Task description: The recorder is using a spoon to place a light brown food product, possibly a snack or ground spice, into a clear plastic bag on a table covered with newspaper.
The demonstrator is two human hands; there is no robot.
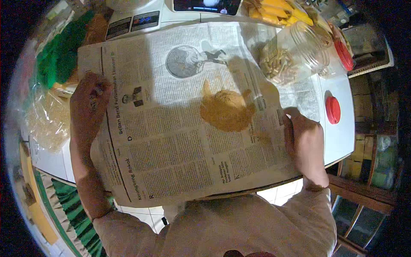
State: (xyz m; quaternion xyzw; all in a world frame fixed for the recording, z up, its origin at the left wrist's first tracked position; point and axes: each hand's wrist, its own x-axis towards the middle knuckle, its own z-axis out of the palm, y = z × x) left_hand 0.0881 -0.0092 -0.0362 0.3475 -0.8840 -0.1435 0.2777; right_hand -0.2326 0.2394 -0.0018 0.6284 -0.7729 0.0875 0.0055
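Observation:
A printed newspaper sheet (pixel 179 154) lies spread before me, its near edge reaching over the table's edge. My left hand (pixel 91 96) grips its left margin, and my right hand (pixel 303 138) grips its right margin. On the paper rests a heap of orange-brown powder (pixel 228 110). Beyond the heap are a round clear lid or dish (pixel 183 61) and a small dark-and-clear item that I cannot make out. A clear plastic jar (pixel 289 54) holding many capsules lies tilted at the paper's upper right.
Red lids (pixel 333 110) are at the right on the white table (pixel 340 138). A clear plastic bag (pixel 48 119) and green cloth or plastic (pixel 61 48) are at the left. Yellow packets (pixel 279 11) and a dark-screened device (pixel 208 5) stand at the back.

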